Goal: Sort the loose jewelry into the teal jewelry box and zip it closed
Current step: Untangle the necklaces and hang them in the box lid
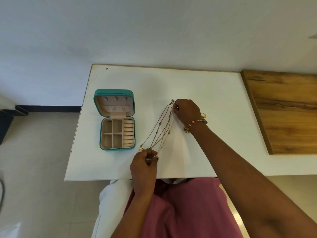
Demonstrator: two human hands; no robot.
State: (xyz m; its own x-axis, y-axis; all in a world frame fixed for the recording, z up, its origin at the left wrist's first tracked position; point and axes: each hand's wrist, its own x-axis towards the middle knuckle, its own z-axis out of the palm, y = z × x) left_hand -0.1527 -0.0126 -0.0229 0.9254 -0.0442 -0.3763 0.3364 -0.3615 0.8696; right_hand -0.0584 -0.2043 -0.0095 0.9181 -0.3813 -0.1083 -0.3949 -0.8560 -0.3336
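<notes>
Both the left hand [145, 162] and right hand [186, 109] pinch the chains [159, 133] stretched taut mid-table [205, 152]; the strands look tangled, so pulling harder could knot or snap them.

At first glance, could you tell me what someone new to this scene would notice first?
The eye goes first to the thin gold chains stretched across the middle of the white table, pinched at the far end by the right hand and at the near end by the left hand. Next is the teal jewelry box, lying open to their left with its compartments showing no jewelry. A few small gold pieces lie by the right wrist.
</notes>
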